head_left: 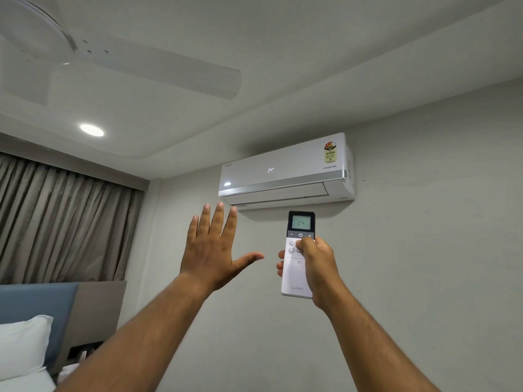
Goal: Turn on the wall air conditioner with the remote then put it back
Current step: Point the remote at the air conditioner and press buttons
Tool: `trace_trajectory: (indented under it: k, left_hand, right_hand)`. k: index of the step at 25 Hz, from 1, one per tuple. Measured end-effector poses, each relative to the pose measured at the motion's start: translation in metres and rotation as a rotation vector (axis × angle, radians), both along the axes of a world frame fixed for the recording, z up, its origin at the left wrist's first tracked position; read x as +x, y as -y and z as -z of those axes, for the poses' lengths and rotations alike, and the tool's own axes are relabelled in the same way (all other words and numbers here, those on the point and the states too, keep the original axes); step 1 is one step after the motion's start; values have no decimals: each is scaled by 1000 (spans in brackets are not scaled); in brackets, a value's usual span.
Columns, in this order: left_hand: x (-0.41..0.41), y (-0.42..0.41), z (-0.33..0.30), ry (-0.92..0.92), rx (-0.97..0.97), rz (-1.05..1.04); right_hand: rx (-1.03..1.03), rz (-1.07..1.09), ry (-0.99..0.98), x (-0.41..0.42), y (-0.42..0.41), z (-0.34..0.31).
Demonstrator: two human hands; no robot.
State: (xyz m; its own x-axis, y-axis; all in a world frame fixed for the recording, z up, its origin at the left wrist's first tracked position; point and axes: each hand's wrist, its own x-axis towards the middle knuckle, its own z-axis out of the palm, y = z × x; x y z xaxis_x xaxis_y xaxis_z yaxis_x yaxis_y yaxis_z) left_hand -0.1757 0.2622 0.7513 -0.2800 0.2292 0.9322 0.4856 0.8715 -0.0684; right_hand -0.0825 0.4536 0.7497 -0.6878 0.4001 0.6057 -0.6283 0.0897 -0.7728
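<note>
The white wall air conditioner (285,172) hangs high on the wall, its front panel lit with "24". Just below it, my right hand (317,267) grips a white remote (297,267) held upright and aimed at the unit. The remote's screen also reads 24, and my thumb rests on the buttons under the power key. My left hand (215,250) is raised beside the remote, palm toward the air conditioner, fingers spread and holding nothing.
A white ceiling fan (85,49) hangs at the upper left, with a round ceiling light (91,129) lit below it. Grey curtains (62,222) cover the left wall. A bed with a blue headboard (34,301) and white pillow (22,343) sits at the lower left.
</note>
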Motion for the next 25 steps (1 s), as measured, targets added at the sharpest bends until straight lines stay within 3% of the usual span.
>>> trace_trajectory:
  k: [25]
  left_hand:
    - [9,0,-4,-3,23,-33]
  right_hand:
    - [41,9,17,20,-1,-8]
